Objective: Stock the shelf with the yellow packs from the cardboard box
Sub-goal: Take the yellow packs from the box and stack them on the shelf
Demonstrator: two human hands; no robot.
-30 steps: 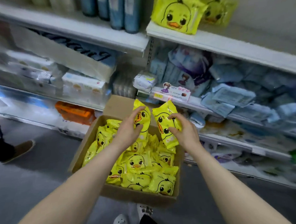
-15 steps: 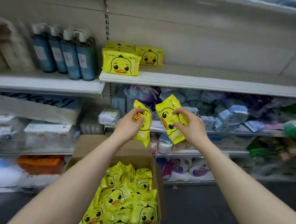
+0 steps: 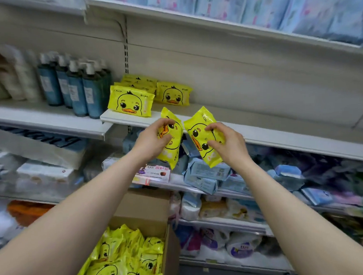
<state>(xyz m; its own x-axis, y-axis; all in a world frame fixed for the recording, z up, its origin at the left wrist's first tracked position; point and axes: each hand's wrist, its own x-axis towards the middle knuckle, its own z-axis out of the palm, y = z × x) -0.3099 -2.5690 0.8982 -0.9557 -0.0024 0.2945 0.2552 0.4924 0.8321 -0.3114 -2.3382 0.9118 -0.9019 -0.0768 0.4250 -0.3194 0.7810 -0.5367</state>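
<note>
- Gripping one yellow pack (image 3: pixel 176 150) in the left hand (image 3: pixel 151 141) and a second pack (image 3: pixel 197 132) in the right hand (image 3: pixel 229 143), fingers curled round each, side by side just before the shelf (image 3: pixel 227 114) edge.
- Probably light, soft and crinkly, with slick film; best pinched across the middle, not by the sealed ends.
- Stocked packs (image 3: pixel 130 102) at 11 o'clock of the hands; cardboard box (image 3: pixel 146 204) at 6 o'clock, many more inside.
</note>
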